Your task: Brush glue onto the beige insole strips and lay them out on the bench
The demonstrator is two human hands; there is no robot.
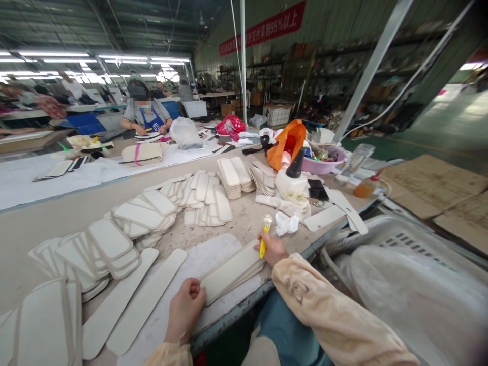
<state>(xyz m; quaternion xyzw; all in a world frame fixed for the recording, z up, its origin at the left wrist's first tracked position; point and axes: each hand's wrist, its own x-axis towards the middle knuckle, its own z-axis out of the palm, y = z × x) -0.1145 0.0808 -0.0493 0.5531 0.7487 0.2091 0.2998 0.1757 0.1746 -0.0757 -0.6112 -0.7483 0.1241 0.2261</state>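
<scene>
My right hand is closed around a yellow-handled brush, its pale, coated tip pointing up and away from me. The same hand touches the far end of a small stack of long cream strips with rounded ends. At the near end of that stack, my left hand has its fingers curled against the top strip's edge, seemingly pinching it. Under the strips lies a white sheet. To the left, two single long strips lie side by side. A crumpled white tissue sits just beyond the brush.
Shorter cream pieces lie in fanned piles along the left and middle. A white bottle with a black nozzle, an orange bag and a purple basin stand back right. A plastic-lined crate is beside the table. A co-worker sits opposite.
</scene>
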